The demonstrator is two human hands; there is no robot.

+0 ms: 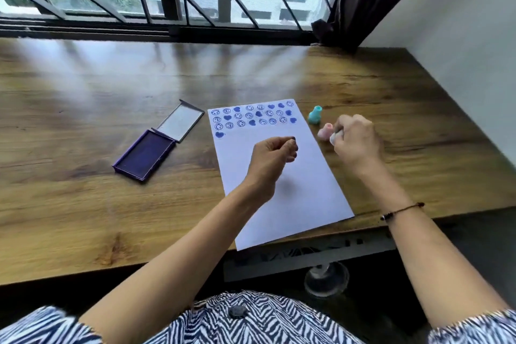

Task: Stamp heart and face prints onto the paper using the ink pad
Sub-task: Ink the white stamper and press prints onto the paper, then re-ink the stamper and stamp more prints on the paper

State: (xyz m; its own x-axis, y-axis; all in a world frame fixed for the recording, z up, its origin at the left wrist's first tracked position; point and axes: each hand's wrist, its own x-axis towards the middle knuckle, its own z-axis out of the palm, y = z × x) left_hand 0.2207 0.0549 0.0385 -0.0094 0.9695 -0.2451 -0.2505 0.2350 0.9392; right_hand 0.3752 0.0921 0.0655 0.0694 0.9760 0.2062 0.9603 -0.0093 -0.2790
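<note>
In the head view, the left hand (275, 152) hangs above the paper (282, 176), its fingers pinched narrow on something small and dark; I cannot tell if it is a stamp. The right hand (353, 138) closes on a white stamp (334, 138), with a pink stamp (324, 131) just beside the grip. The open ink pad (145, 154) lies well to the left. I think the stamp should be inked evenly, then pressed straight down beside the last heart print (220, 134).

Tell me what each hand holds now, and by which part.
The left hand pinches something small and dark at its fingertips; what it is cannot be told. The right hand grips a small white stamp by its upper part, beside the pink stamp.
</note>
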